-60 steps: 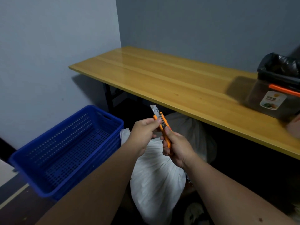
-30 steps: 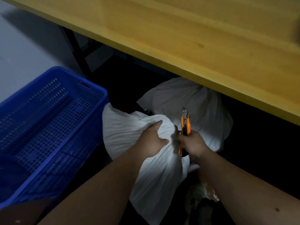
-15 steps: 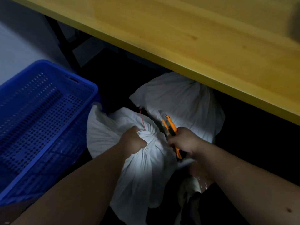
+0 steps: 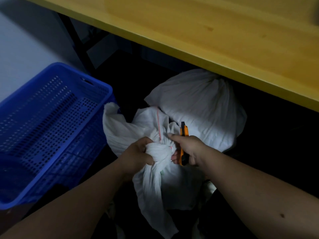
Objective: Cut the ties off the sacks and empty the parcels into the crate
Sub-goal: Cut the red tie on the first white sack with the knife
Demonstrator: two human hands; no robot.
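White sack [image 4: 155,169] neck bunched in your left hand [image 4: 138,154], right hand [image 4: 188,149] gripping the orange knife [image 4: 183,135]: next, slice the red tie [image 4: 158,126].

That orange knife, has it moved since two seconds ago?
Yes. The orange knife, gripped in the right hand, was up level with the yellow table edge; now it is down below it, beside the gathered neck of the near white sack.

Plain storeroom or sorting room, bare walls [image 4: 20,49], wooden bench [image 4: 224,35], stacked sacks [image 4: 198,104], blue crate [image 4: 51,118]
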